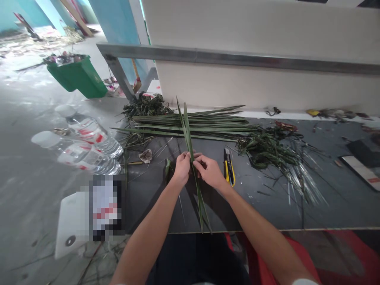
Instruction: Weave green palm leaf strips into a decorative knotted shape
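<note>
Long green leaf strips (187,132) cross between my two hands, their pointed ends reaching away from me and back toward the table's near edge. My left hand (182,167) pinches them at the middle from the left side. From the right, the fingers of my right hand (208,168) close on the same strips. Beyond my hands lies a stack of long leaf strips (219,123), spread sideways. A yellow and black utility knife (228,168) rests just right of my right hand. Left of my left wrist is a small folded leaf piece (168,168).
Finished-looking woven leaf pieces with pale stalks (273,152) lie at the right, and a dark leaf heap (147,106) at the back left. Two water bottles (86,156) stand at the left edge. A phone-like slab (360,172) lies far right. A metal rail (208,56) runs behind.
</note>
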Tool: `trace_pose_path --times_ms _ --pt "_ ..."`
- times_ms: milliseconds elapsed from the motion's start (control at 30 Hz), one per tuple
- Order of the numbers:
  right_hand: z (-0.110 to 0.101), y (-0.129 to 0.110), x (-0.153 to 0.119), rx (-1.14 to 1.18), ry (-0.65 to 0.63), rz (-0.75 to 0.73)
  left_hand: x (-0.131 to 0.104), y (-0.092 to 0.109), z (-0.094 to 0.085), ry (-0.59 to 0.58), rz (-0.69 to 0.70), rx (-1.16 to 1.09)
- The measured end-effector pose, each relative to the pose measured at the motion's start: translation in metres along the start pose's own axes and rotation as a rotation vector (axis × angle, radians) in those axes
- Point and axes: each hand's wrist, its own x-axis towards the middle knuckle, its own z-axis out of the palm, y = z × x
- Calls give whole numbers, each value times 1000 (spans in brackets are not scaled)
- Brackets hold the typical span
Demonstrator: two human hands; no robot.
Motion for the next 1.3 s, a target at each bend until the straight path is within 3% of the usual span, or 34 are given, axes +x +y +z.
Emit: trace_pose_path --times_ms 233,433,600,700,833,1000,1067,1167,1300 --pt "-2 0 -4 -44 15 22 -2 1 2 4 8 -23" --pt "-38 14 0 -63 134 129 -5 6 4 9 73 29" --pt "-61 29 12 -259 59 198 -16 24 -8 -59 117 106" --pt "-64 28 18 -344 180 198 -32 37 -19 -106 104 170" --pt "-57 11 29 -342 367 90 -57 52 -31 -145 60 291" --pt "-40 -19 66 45 145 142 -85 66 -47 -227 -16 410" --pt "-35 -27 82 197 122 139 -96 68 -56 -266 -49 461" --pt "-34 -34 94 237 137 78 -113 67 -75 -314 -106 532" --pt "-35 -38 87 239 82 86 -132 64 -104 -353 -133 673"
